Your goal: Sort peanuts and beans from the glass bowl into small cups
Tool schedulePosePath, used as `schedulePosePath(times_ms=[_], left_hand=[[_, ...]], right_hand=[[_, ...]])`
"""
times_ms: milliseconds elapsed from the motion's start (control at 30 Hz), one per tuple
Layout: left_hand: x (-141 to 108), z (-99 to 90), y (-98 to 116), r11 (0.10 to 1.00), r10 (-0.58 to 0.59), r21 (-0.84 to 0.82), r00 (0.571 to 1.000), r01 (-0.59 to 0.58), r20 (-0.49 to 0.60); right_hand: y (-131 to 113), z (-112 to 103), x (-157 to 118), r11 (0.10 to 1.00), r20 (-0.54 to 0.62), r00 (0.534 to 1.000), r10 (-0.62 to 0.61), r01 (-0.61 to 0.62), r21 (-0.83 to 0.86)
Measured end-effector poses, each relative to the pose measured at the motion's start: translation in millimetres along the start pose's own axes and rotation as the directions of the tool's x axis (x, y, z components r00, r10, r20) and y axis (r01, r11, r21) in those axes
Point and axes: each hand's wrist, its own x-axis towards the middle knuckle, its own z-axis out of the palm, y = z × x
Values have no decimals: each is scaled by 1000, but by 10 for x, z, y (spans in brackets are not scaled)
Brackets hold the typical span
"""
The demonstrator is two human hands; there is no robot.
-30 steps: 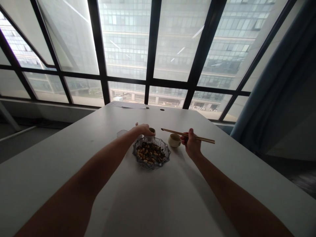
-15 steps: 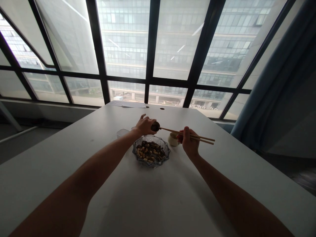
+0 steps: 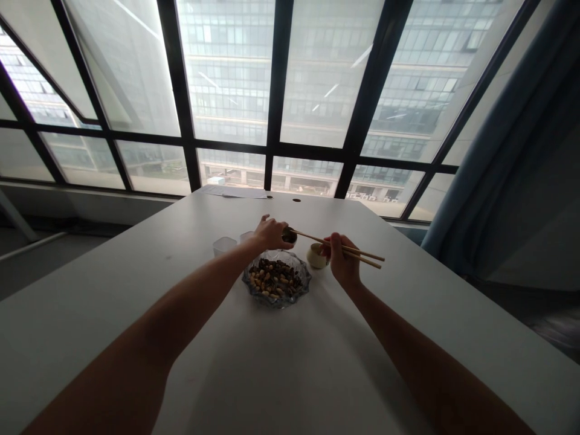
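Note:
My left hand [image 3: 270,234] is closed around a small dark cup [image 3: 289,235], held tilted above the far side of a clear glass bowl. That scalloped bowl [image 3: 305,291] holds a mix of nuts and dark seeds [image 3: 274,278]. In my right hand [image 3: 341,261] is a pair of wooden chopsticks [image 3: 362,252], their tips at the mouth of the dark cup. Just left of my right hand stands a small pale cup [image 3: 316,257] on the table, close to the bowl's right rim. What the dark cup holds cannot be made out.
Two clear plastic containers [image 3: 223,245] stand beyond my left forearm, one partly hidden by it. White papers [image 3: 240,193] lie at the far end of the white table [image 3: 290,362]. Large windows [image 3: 231,72] rise behind it, and a blue curtain [image 3: 493,151] hangs at the right.
The dark cup in my left hand has moved slightly right and down and tipped so its mouth shows more. My right hand has shifted a little left with the chopsticks.

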Motion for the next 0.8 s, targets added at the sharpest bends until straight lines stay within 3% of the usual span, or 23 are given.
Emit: schedulePosePath(times_ms=[100,200,333,567,667,733,800], left_hand=[[34,13,-15,997,-82,-11,993,83,89],[55,25,-35,987,-158,-9,973,161,166],[64,39,-52,977,-205,-3,953,211,221],[-3,6,-57,967,-233,-34,926,254,298],[-153,-84,-100,972,-204,-75,957,224,208],[-338,-166,-163,977,-171,-115,983,177,63],[-591,-242,-258,981,-149,-142,984,134,-101]], right_hand=[[-171,-55,45,997,-10,999,50,-49,52],[-272,-105,70,996,164,984,64,-72,46],[-266,-121,58,998,351,935,53,-41,-41],[-196,-109,21,987,470,881,47,32,-159],[-213,-114,32,988,525,850,52,33,-152],[-228,-116,48,990,550,833,65,14,-138],[-238,-113,61,992,568,818,89,-21,-126]])
